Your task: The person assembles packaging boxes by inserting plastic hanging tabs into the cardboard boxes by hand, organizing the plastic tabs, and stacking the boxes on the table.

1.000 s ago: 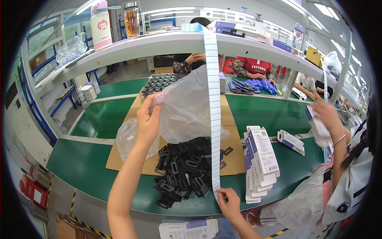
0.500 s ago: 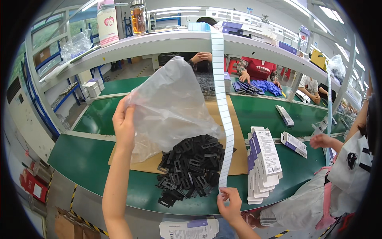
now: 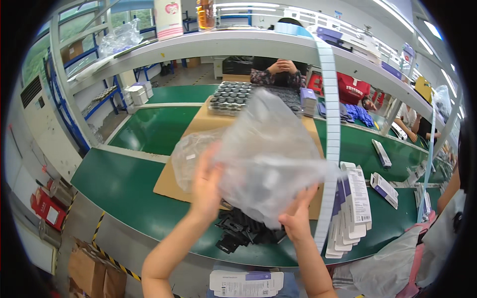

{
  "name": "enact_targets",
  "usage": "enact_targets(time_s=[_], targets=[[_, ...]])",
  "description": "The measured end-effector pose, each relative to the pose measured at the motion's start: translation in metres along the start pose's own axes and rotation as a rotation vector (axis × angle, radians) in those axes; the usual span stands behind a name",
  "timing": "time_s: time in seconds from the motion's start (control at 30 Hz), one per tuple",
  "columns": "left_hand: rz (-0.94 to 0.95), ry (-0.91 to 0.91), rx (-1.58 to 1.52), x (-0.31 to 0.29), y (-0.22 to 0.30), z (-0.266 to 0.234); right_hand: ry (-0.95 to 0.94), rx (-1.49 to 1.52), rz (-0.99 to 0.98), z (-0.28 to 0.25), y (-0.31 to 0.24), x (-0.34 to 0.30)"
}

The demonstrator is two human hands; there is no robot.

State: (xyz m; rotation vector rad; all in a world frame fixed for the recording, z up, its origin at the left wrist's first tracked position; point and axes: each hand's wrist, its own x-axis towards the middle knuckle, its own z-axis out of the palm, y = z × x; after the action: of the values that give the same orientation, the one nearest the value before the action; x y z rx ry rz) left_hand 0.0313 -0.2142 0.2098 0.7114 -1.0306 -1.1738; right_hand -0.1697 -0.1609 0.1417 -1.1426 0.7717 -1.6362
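Together, two hands (image 3: 206, 186) (image 3: 298, 221) hold one clear plastic bag (image 3: 268, 154).

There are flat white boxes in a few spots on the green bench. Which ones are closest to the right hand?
The fanned stack of white boxes with purple edges, just beside the right hand. The other boxes lie singly, farther right on the green bench.

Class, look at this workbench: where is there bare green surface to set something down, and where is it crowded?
Free: the green table left of the cardboard sheet, and the far green section behind it. Crowded: the centre, where both hands, left hand and right hand, hold the clear bag over black parts, beside stacked boxes.
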Motion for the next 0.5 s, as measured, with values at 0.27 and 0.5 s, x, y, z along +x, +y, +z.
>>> enact_targets(time_s=[0.27,0.5], targets=[[-0.255,-0.642,0.252,-0.042,-0.060,-0.007,-0.013,-0.127,-0.048,0.022,-0.002,0.002],[0.096,-0.597,0.849,0.009,-0.021,-0.040,0.286,-0.029,-0.014,-0.045,0.007,0.027]])
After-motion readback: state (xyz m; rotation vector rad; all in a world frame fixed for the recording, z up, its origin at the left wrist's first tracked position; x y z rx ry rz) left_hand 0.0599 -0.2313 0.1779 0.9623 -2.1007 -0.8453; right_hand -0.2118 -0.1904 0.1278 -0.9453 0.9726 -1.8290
